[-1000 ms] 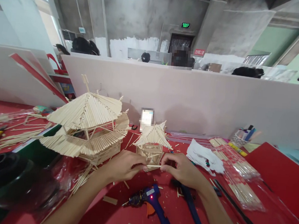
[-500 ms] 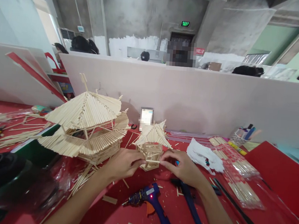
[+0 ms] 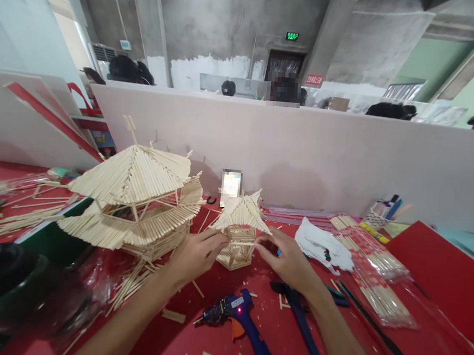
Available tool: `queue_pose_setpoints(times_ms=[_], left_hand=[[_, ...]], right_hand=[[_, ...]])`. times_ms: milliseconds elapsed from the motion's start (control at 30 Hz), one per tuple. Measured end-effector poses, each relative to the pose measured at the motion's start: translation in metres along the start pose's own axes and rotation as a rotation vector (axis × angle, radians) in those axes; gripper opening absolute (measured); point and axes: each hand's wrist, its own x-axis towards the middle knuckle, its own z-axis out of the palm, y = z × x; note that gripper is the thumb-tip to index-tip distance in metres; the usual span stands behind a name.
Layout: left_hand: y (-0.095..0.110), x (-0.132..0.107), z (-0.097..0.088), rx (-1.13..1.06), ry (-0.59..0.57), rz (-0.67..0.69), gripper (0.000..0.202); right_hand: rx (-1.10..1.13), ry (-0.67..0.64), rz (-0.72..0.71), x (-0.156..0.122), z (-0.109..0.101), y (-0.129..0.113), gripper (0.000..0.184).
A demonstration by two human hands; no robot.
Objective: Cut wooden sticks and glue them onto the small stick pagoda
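Observation:
A small pavilion model of thin wooden sticks (image 3: 241, 215) stands in front of me, with a pointed roof over an open base. My left hand (image 3: 200, 254) is at its left side, thumb and fingers pinched at one end of a short wooden stick (image 3: 240, 244). The stick lies level across the pavilion's front, just under the roof. From the right, my right hand (image 3: 288, 258) pinches the other end. Below the pavilion a blue glue gun (image 3: 236, 313) lies with its red light lit. Whether the stick touches the posts I cannot tell.
A larger two-tiered stick pavilion (image 3: 137, 191) stands left. Blue-handled cutters (image 3: 301, 322) lie beneath my right forearm. Bagged sticks (image 3: 377, 276), a crumpled white cloth (image 3: 322, 244) and a pen basket (image 3: 377, 215) are on the right. A dark round container (image 3: 11, 274) is near left.
Both hands have lifted the stick from low in front of the base to a higher spot under the roof. The glue gun stays where it was.

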Motion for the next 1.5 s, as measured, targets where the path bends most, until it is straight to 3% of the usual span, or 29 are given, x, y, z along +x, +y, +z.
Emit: queue_pose_setpoints(times_ms=[533,767,967,1167,1500], left_hand=[[0.014,0.001,0.0,0.349,-0.073,-0.028,0.022],[0.015,0.002,0.002,0.374,-0.032,-0.082,0.018],[0.011,0.001,0.0,0.365,-0.005,-0.053,0.018],[0.01,0.002,-0.007,0.324,-0.055,-0.014,0.018],[0.009,0.002,0.002,0.284,0.037,0.015,0.019]], right_hand=[[0.056,0.126,0.003,0.001,0.014,0.005,0.011],[0.067,0.145,0.012,0.002,0.018,0.008,0.01],[0.059,0.149,0.014,0.001,0.019,0.009,0.009],[0.052,0.148,0.007,0.001,0.019,0.009,0.008],[0.106,0.161,0.01,0.001,0.024,0.015,0.009]])
